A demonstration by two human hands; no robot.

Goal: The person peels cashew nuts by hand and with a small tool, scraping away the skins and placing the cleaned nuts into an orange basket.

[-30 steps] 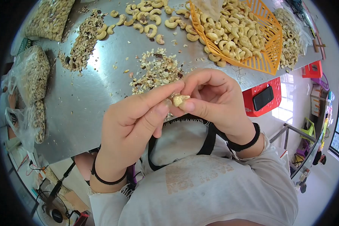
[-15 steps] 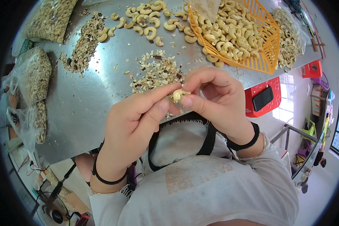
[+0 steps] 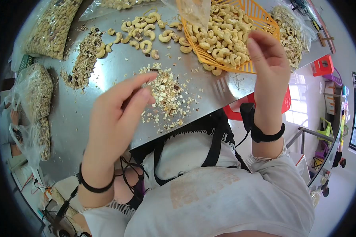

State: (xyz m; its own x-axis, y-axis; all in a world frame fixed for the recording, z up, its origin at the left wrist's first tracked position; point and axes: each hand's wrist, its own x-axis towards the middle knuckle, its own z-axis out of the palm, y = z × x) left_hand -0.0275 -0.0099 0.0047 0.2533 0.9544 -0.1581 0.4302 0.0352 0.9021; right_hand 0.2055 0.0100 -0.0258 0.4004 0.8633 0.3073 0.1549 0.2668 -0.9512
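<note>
My left hand (image 3: pixel 116 112) is over the metal table beside the pile of nut fragments (image 3: pixel 168 94). Its thumb and forefinger are pressed around something small and thin that I cannot make out. My right hand (image 3: pixel 271 65) is raised at the right edge of the orange basket (image 3: pixel 267 19), with its fingers curved and slightly apart and no nut visible between them. Pale cashews (image 3: pixel 221 37) fill the basket. Several loose cashews (image 3: pixel 146 46), some with dark skin patches, lie on the table left of it.
Bagged nuts (image 3: pixel 53 27) and a bag of fragments (image 3: pixel 37 91) are at the left. A brownish crumb pile (image 3: pixel 85 59) lies between them and the loose cashews. More nuts (image 3: pixel 290 39) sit in plastic at the right. Red stools (image 3: pixel 322 66) stand beyond the table (image 3: pixel 71 130).
My hands have moved apart: the right went up and right to the basket, the left shifted left. The pale nut piece that was between them is no longer visible there. The view has shifted slightly.
</note>
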